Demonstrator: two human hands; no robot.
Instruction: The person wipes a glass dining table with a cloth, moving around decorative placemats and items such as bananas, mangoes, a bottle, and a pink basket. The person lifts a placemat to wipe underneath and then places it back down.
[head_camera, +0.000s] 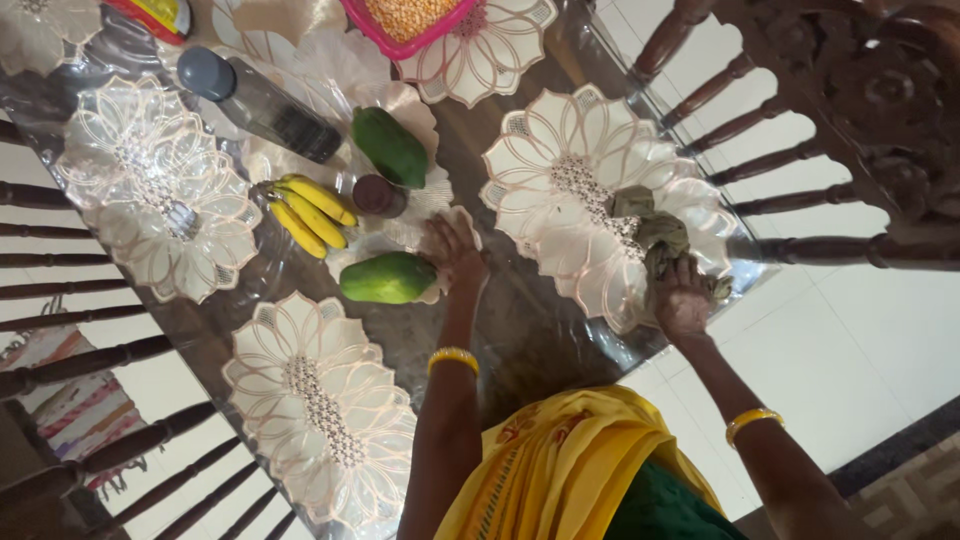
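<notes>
My right hand (683, 296) grips a crumpled olive-green cloth (655, 232) pressed onto a white flower-shaped placemat (560, 180) near the glass table's edge. My left hand (452, 250) rests flat on the table's centre mat, fingers spread, right beside a green papaya (387, 278). A second green papaya (389, 146), a bunch of yellow bananas (312, 212) and a small dark jar (377, 194) lie just beyond that hand. Both wrists wear yellow bangles.
The glass table (520, 330) also carries a dark capped bottle (262, 103), a pink tray of yellow grains (412, 22) and other flower placemats (320, 410), (155, 190). Dark carved wooden chairs (850, 110), (90, 360) stand on both sides, over white floor tiles.
</notes>
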